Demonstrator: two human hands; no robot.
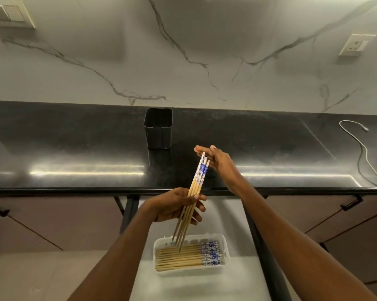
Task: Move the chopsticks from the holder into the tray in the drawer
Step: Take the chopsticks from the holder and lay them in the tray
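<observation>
My left hand (179, 205) grips a bundle of several bamboo chopsticks (196, 181) with blue-and-white patterned tops, held steeply tilted above the open drawer. Their thin tips hang just over the white tray (223, 240). In the tray, several more chopsticks (183, 256) lie side by side, patterned ends to the right. My right hand (215, 159) hovers with straight fingers right beside the top ends of the held bundle; contact is unclear. The black square holder (159, 131) stands on the counter behind, and no chopsticks show above its rim.
The black countertop (74, 148) runs across the view, with a marble backsplash behind. A white cable (363, 148) trails over the counter at the right. The white drawer floor (183, 287) surrounds the tray. Cabinet fronts with dark handles (351, 204) flank the drawer.
</observation>
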